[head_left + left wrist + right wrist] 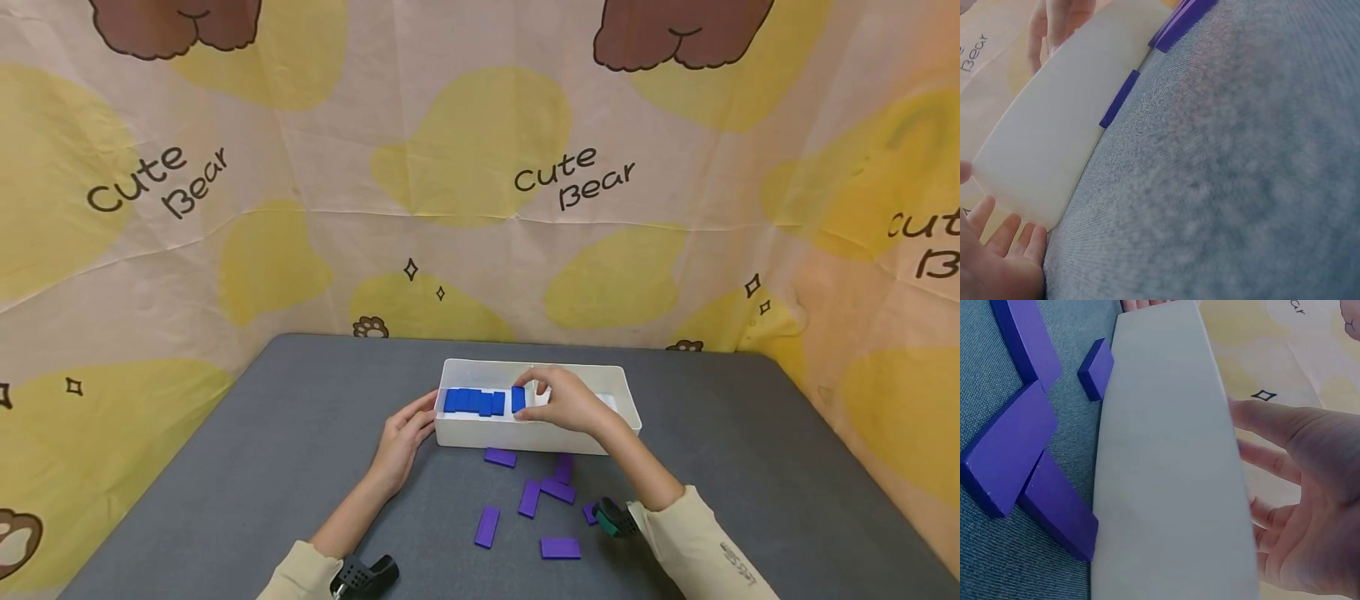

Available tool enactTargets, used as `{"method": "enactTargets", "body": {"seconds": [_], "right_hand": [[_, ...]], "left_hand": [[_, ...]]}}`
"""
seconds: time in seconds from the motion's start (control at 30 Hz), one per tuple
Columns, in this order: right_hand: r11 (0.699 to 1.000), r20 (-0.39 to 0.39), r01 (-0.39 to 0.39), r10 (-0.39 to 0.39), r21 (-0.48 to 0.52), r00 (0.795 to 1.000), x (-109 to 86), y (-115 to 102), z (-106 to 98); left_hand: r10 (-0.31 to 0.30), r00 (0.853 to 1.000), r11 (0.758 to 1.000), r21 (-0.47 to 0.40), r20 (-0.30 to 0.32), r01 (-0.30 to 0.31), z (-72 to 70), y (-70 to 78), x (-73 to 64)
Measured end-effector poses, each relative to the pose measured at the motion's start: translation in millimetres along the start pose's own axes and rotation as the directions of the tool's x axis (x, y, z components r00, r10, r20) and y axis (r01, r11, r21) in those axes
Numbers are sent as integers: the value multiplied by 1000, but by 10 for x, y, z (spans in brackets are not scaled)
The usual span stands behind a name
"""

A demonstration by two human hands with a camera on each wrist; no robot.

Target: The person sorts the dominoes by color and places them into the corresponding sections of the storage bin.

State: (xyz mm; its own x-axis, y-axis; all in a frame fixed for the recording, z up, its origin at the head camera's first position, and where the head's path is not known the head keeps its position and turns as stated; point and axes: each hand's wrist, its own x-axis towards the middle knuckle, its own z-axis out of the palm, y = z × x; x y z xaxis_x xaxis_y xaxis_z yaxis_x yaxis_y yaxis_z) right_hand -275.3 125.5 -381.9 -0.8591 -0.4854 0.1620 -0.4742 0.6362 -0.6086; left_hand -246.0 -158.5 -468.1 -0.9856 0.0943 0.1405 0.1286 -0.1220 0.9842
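A long white box (pixel 525 435) stands on the grey table. At its left end, my left hand (pixel 399 442) rests its fairly straight fingers against the outer wall; the left wrist view shows these fingers (pixel 1035 244) by the box corner. My right hand (pixel 566 402) reaches over the near wall and pinches an upright blue block (pixel 518 399) between thumb and fingers. Left of that block, several blue blocks (pixel 468 402) sit side by side in a row inside the box. The right wrist view hides the held block behind the box wall.
Several purple blocks lie scattered in front of the box, among them one near its wall (pixel 500 457), one at the front (pixel 560 548) and one to the left (pixel 487 527). A patterned cloth (pixel 480 250) hangs behind the table (pixel 300 417).
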Motion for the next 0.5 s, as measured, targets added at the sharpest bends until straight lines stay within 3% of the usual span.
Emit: {"method": "enactTargets", "body": {"seconds": [0.5], "right_hand": [[998,-49,-60,60,11,997,88,94,159]], "left_hand": [[-1,1000,1000,-18,-4,1,3,-21,21]]}}
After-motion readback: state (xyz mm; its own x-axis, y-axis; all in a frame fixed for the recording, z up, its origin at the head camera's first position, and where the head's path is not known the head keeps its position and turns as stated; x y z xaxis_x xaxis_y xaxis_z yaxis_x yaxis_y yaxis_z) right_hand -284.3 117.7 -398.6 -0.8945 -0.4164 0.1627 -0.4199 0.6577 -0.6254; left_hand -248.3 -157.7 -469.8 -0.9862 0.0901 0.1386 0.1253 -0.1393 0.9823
